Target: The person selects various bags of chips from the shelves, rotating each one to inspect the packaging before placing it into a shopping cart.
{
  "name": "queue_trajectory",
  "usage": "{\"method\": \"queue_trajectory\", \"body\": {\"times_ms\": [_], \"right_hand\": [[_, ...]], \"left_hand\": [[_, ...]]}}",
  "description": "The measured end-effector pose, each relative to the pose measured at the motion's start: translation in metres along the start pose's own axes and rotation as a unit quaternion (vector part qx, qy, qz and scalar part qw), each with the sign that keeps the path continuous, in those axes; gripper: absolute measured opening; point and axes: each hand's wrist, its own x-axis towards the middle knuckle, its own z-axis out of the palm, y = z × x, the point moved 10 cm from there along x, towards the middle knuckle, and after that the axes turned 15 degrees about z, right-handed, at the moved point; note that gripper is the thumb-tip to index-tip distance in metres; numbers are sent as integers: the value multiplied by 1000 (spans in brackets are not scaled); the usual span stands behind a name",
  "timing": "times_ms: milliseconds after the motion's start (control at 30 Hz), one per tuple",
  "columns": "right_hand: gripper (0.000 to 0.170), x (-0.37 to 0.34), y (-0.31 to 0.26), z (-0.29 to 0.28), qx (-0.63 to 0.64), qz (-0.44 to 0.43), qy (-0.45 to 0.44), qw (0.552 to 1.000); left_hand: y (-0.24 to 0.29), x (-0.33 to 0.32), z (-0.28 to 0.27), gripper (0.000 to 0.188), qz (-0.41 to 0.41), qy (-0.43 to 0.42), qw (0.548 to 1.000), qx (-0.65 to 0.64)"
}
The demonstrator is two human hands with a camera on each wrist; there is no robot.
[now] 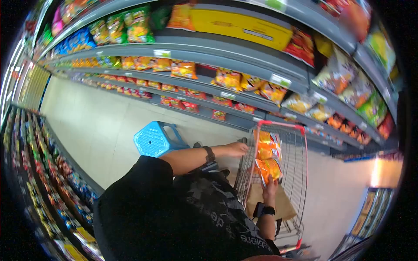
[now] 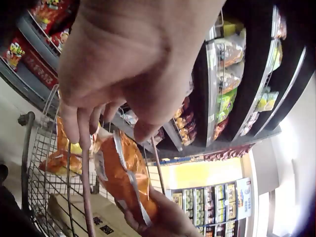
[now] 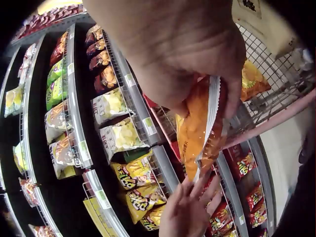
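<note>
My right hand (image 1: 271,188) grips an orange snack bag (image 1: 269,168) over the shopping cart (image 1: 306,152). In the right wrist view, its thumb and fingers close round one end of the bag, whose pale crimped seam faces the camera. My left hand (image 1: 235,149) is near the cart's rim with nothing in it, its fingers loosely bent. In the left wrist view its fingers hang over the rim, beside the orange bag. The right wrist view has the left fingertips (image 3: 195,186) right at the bag's far end. More orange bags (image 1: 268,141) lie in the cart.
A brown paper bag (image 1: 283,202) lies in the cart near my right wrist. Shelves of snack bags (image 1: 183,68) run along the far side, and another packed shelf (image 1: 48,174) is on the left. A blue plastic stool (image 1: 152,140) stands on the floor.
</note>
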Motion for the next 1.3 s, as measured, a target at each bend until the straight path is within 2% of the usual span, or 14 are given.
{"method": "queue_trajectory", "body": {"times_ms": [133,233,267,333,367,400,467,533,600,767,967,1100,1233,1300], "right_hand": [[43,2,-26,23,-5,-1,83,997],[52,17,-22,23,-218,97,165,957],[61,49,-23,-7,-274,73,299,911],[61,85,-60,37,-409,-92,218,881],[60,87,-73,67,-468,-172,174,849],[57,41,-95,137,-329,-213,145,909],[54,37,-115,214,-304,-289,84,904],[53,47,-130,286,-379,-359,43,852],[49,22,-133,364,-363,-326,-27,873],[33,-53,-111,509,-367,-248,-189,877],[25,-111,-85,571,-386,-192,-267,862],[23,-111,-80,578,-391,-199,-271,857],[22,-131,-84,592,-396,-176,-296,851],[22,-167,-104,605,-418,-178,-317,833]], "left_hand": [[8,-31,-113,36,9,123,991,-51],[-2,-58,-210,31,66,227,971,-36],[3,-71,-243,29,100,263,959,-41],[64,-111,-309,27,179,329,920,117],[81,-129,-339,26,171,366,911,87],[93,-146,-367,25,161,399,901,55],[124,-182,-427,26,196,485,843,129],[189,-216,-470,30,248,518,800,175],[233,-246,-517,36,320,570,715,246],[319,-291,-596,44,311,657,503,467],[313,-264,-691,52,345,634,651,233],[313,-244,-723,51,302,613,678,269],[317,-248,-708,60,385,621,667,149],[326,-252,-689,60,303,624,707,137]]}}
